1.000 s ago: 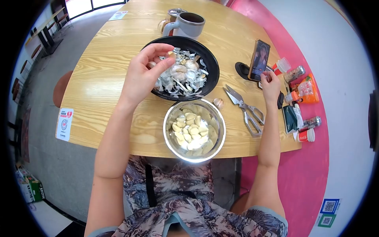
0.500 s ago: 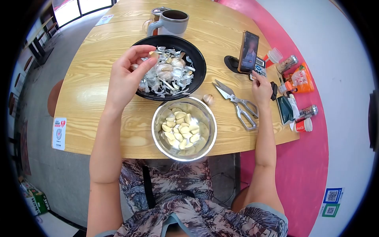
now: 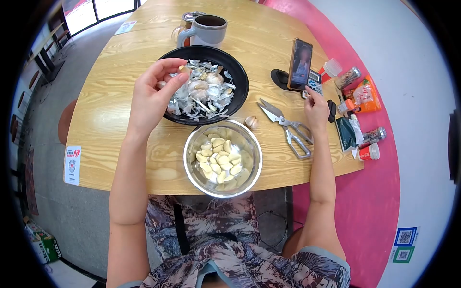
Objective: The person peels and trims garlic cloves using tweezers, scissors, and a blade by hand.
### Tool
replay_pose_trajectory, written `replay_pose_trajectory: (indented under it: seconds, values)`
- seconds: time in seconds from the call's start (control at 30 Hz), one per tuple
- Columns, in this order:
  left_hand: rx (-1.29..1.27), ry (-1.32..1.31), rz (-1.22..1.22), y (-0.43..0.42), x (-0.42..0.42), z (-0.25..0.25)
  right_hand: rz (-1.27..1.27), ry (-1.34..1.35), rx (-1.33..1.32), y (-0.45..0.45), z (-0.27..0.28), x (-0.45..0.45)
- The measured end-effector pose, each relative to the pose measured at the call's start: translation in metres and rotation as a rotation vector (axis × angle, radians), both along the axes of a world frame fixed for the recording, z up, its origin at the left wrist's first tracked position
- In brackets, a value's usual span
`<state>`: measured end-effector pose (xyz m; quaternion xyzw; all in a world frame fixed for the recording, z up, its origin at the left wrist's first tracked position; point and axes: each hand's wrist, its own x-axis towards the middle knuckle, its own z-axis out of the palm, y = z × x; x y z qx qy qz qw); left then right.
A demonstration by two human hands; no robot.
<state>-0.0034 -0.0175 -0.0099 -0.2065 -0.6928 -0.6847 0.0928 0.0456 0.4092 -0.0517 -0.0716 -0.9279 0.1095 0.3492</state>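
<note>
My left hand is raised over the left edge of a black pan, a garlic clove pinched between thumb and fingers. Garlic bulbs lie in the pan among loose papery skins. Peeled cloves sit in a steel bowl at the table's front edge. My right hand reaches to the lower edge of a propped-up phone, its index finger stretched out and the others partly curled. Kitchen scissors lie open left of that hand. An unpeeled piece of garlic rests beside the bowl.
Behind the pan stand a grey mug and a lidded glass jar. A calculator is behind the phone. Along the right edge are spice jars, an orange packet, a dark green packet and a red-and-white container.
Both hands hold nearly the same poses, the left still with the clove and the right still at the phone. The view has shifted slightly.
</note>
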Motion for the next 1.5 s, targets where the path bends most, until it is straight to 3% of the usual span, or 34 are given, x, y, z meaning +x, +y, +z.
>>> replay_pose_trajectory:
  seconds: [0.2,0.47,1.0,1.3,1.5]
  values:
    - [0.024,0.006,-0.003,0.0,-0.001,0.001,-0.008,-0.002,-0.047,-0.015,0.025,-0.022]
    - [0.031,0.0,-0.004,0.0,-0.001,-0.001,-0.006,-0.054,0.076,-0.038,0.064,-0.071]
    - [0.012,-0.004,-0.001,0.0,0.001,0.0,0.01,-0.039,-0.006,-0.026,0.058,-0.056]
    - [0.007,-0.018,0.007,0.0,0.0,0.0,0.003,-0.065,0.156,-0.025,0.062,-0.094]
    - [0.049,-0.007,-0.016,-0.001,-0.001,0.0,-0.016,0.064,-0.032,-0.028,0.071,-0.068]
